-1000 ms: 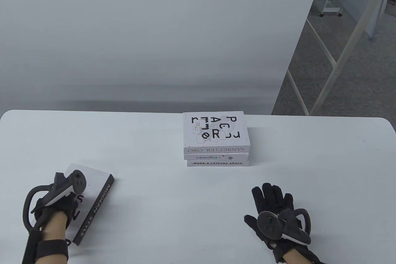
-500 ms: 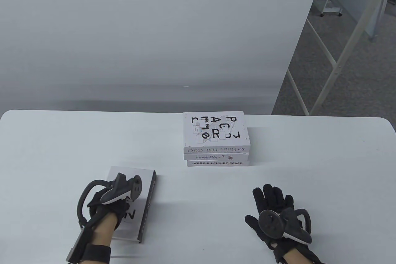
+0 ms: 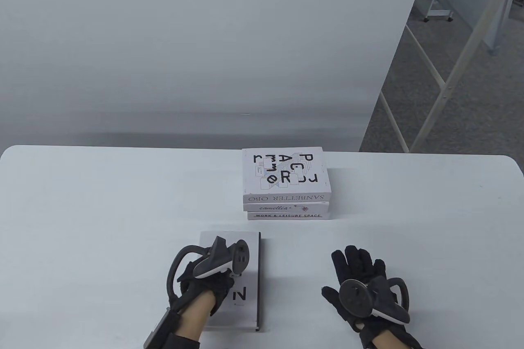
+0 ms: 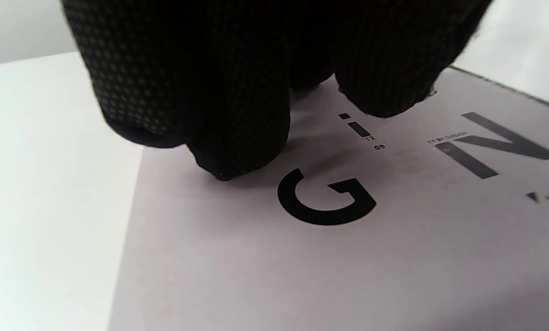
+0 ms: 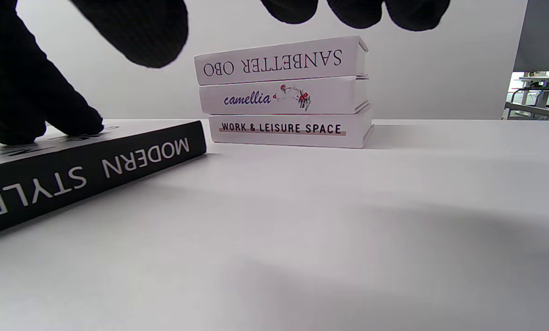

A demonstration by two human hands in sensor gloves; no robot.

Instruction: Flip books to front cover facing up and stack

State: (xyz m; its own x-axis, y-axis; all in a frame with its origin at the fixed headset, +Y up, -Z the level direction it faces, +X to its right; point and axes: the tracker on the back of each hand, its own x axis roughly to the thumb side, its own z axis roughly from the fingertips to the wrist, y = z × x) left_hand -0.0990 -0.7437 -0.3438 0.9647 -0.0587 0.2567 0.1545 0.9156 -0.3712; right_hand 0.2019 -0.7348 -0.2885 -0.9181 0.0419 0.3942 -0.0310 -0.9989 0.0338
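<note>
A grey book with a black spine reading MODERN STYLE [image 3: 247, 283] lies flat near the front edge, its lettered cover up. My left hand [image 3: 221, 283] presses its fingertips [image 4: 237, 138] on that cover [image 4: 348, 239]. The spine also shows in the right wrist view [image 5: 95, 165]. A stack of three white books [image 3: 285, 183] stands at mid-table, with a lettered cover on top, and it also shows in the right wrist view [image 5: 283, 92]. My right hand [image 3: 344, 271] rests flat on the table with fingers spread, empty, to the right of the grey book.
The white table [image 3: 123, 201] has its far edge against a pale wall. Beyond the table's right end are metal frame legs [image 3: 442, 91] on grey carpet.
My left hand has slid the grey book to the right along the front of the table, and the book has turned so its spine runs front to back. The right hand has stayed put.
</note>
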